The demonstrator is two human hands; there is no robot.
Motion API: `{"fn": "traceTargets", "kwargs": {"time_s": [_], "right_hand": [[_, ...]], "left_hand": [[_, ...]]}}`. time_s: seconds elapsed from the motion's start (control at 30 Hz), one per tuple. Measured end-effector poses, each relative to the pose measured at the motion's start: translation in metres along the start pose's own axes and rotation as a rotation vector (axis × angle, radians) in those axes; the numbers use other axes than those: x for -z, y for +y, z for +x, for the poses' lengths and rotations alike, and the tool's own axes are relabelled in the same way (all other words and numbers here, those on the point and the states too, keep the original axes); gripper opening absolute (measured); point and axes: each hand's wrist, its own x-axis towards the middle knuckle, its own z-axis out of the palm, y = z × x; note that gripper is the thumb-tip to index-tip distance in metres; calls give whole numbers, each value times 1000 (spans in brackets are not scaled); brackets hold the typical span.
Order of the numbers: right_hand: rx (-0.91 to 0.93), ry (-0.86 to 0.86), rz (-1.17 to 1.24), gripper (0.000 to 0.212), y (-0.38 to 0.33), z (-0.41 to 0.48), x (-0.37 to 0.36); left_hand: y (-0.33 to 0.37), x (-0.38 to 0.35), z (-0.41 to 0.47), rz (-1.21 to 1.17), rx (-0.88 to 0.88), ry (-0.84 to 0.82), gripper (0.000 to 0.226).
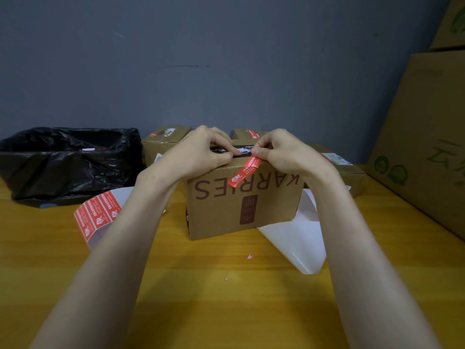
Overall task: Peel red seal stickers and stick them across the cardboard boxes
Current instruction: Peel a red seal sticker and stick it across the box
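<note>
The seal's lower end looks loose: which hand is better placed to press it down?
Probably right. The right hand already pinches the red seal sticker at the top edge; the left hand holds the cardboard box.

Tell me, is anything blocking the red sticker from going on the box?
Nothing visible blocks it. The red seal sticker lies over the top front edge of the cardboard box, pinched by the right hand; the left hand grips the box beside it.

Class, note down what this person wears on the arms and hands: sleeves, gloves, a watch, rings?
The left hand and right hand are bare, with no gloves or rings visible. The left forearm and right forearm are uncovered to the frame's edge: no sleeve, watch or bracelet.
</note>
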Motion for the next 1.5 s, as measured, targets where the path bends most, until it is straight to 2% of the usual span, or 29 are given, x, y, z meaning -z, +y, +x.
{"fn": "traceTargets", "kwargs": {"time_s": [0.1,0.33,0.5,0.77,1.0,1.17,1.4,1.5], "right_hand": [[5,-16,56,20,1,-1,3],[37,114,261,4,8,-3,9],[0,92,156,8,6,-6,10],[2,74,160,22,5,-3,5],[56,85,220,13,5,-3,6],[103,108,354,24,4,-3,4],[140,188,404,25,5,-1,-1],[132,174,452,46,6,-2,-3]], "left_hand": [[0,0,0,-6,1,1,22],[-3,2,-1,-39,16,-12,21],[-4,2,0,-40,17,-24,23],[-2,4,0,39,43,-29,19],[-3,14,-7,111,84,-182,52],[-7,12,-5,72,47,-144,50],[-13,12,-3,114,-28,-43,45],[-16,12,-2,107,-22,-15,42]]}}
